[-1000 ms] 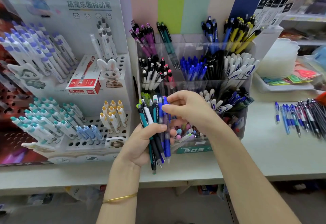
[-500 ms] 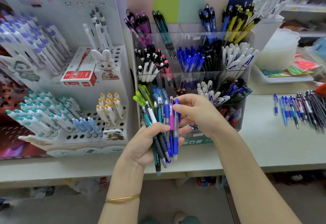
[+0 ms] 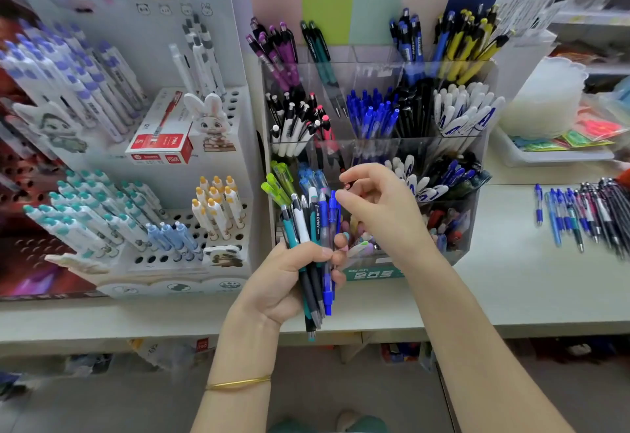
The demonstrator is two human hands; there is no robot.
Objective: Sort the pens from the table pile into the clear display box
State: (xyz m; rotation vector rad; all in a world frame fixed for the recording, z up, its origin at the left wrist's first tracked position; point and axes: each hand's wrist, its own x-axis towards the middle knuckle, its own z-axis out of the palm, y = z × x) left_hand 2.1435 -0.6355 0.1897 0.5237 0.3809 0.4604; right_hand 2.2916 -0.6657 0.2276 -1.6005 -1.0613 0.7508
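Note:
My left hand (image 3: 289,282) grips a bundle of pens (image 3: 312,224) upright in front of the clear display box (image 3: 475,228); the bundle mixes teal, white, black and blue pens. My right hand (image 3: 381,207) hovers beside the bundle's top with curled fingers. Its index fingertip touches the blue pen (image 3: 332,209) on the bundle's right side. Whether thumb and finger pinch it is unclear. The box's compartments hold pens sorted by colour. The loose pen pile (image 3: 586,216) lies on the table at the right.
A white holed stand (image 3: 177,221) full of pens and a red box (image 3: 160,148) sit left of the clear box. A white tray (image 3: 552,157) and stacked translucent tubs (image 3: 545,98) stand at the back right. The pale table (image 3: 511,282) ends at its front edge below my hands.
The blue pen, lifted slightly half a second ago, sits lower in the bundle again. My right hand's fingers have loosened and shifted a little right. My left hand keeps its grip.

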